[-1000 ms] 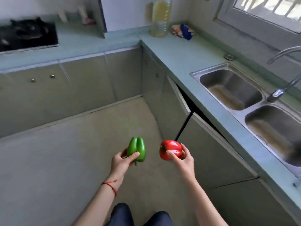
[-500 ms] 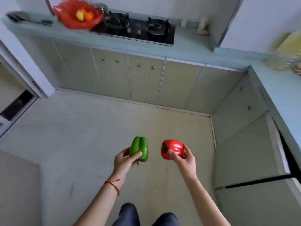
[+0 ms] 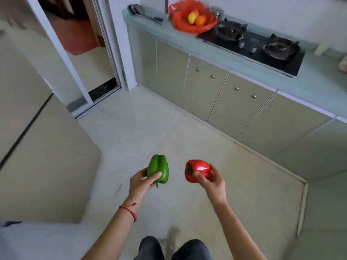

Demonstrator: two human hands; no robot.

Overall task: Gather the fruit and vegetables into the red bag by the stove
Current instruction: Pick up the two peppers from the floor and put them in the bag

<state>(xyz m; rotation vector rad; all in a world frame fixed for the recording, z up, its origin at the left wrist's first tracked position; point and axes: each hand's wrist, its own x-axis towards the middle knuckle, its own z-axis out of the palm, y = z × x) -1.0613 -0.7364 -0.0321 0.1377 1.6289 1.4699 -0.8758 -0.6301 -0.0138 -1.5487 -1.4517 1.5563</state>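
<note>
My left hand (image 3: pixel 139 182) grips a green bell pepper (image 3: pixel 157 168) in front of me over the floor. My right hand (image 3: pixel 212 182) grips a red bell pepper (image 3: pixel 197 170) beside it, the two peppers a short gap apart. Far ahead, the red bag (image 3: pixel 180 21) lies open on the counter just left of the stove (image 3: pixel 253 42). Inside the bag I see a yellow fruit (image 3: pixel 191 17) and an orange (image 3: pixel 201 21).
The turquoise counter (image 3: pixel 206 48) runs from upper middle to the right over olive cabinet doors (image 3: pixel 242 102). Ladles (image 3: pixel 142 13) lie on its left end. An open sliding doorway (image 3: pixel 80 49) is at upper left, a tall beige appliance (image 3: pixel 43 156) on my left. Pale tiled floor (image 3: pixel 150 128) lies between.
My view has swung left from the sink corner to the stove counter, and the red bag now sits nearer the middle. Both hands keep the same hold on the peppers.
</note>
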